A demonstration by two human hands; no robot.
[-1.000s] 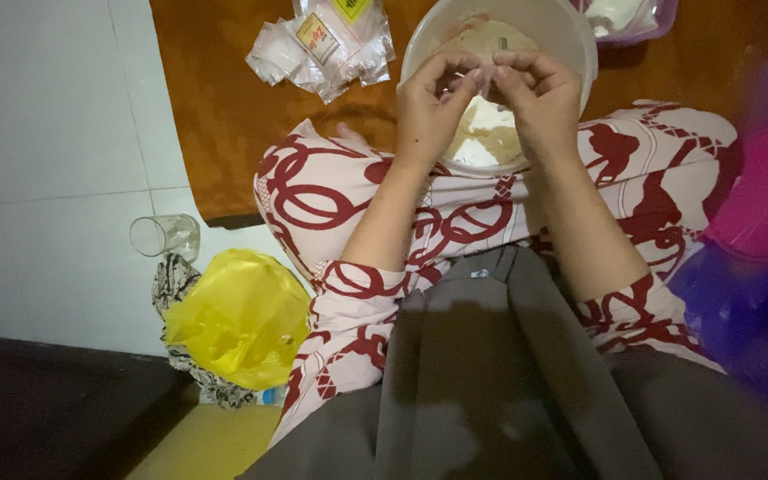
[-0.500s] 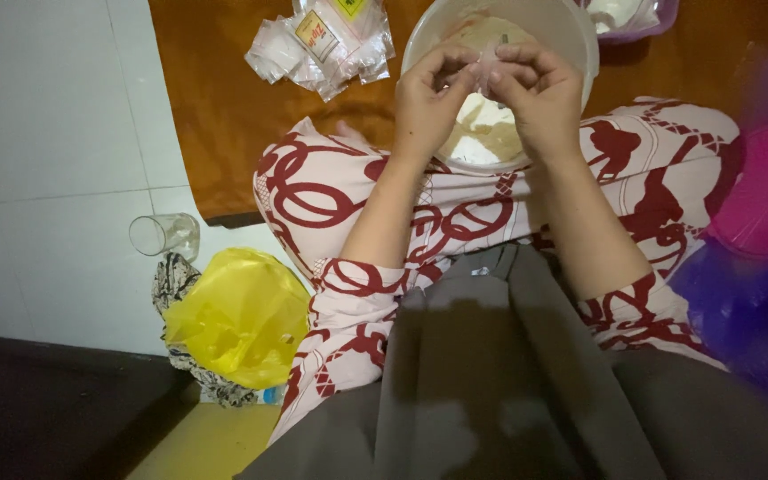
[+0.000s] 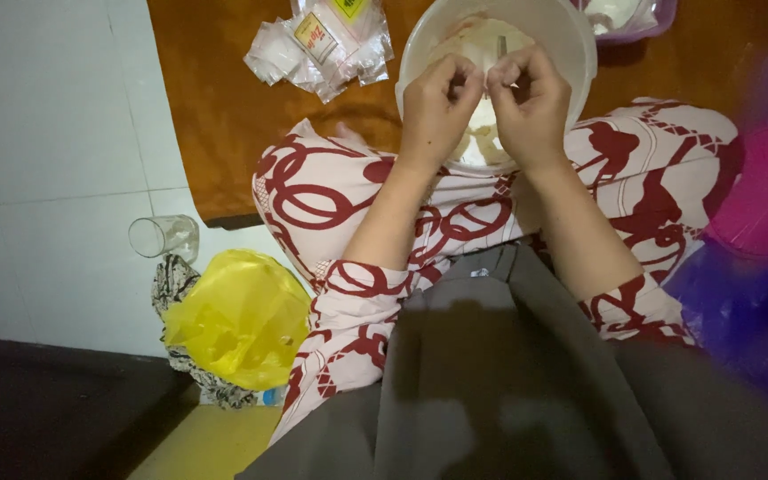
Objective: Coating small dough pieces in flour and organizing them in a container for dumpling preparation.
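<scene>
A white bowl with pale dough or filling inside rests against my patterned knees on a brown mat. Both hands are held together over the bowl. My left hand and my right hand pinch a small pale piece between their fingertips. The piece is mostly hidden by the fingers, and what it is cannot be told.
Several small clear plastic packets lie on the mat left of the bowl. A clear glass lies on the white tiles, above a yellow plastic bag. A pink container sits at the right, a purple-rimmed tub at the top.
Both hands have stayed over the bowl with fingertips together, shifting only slightly as they work the small piece.
</scene>
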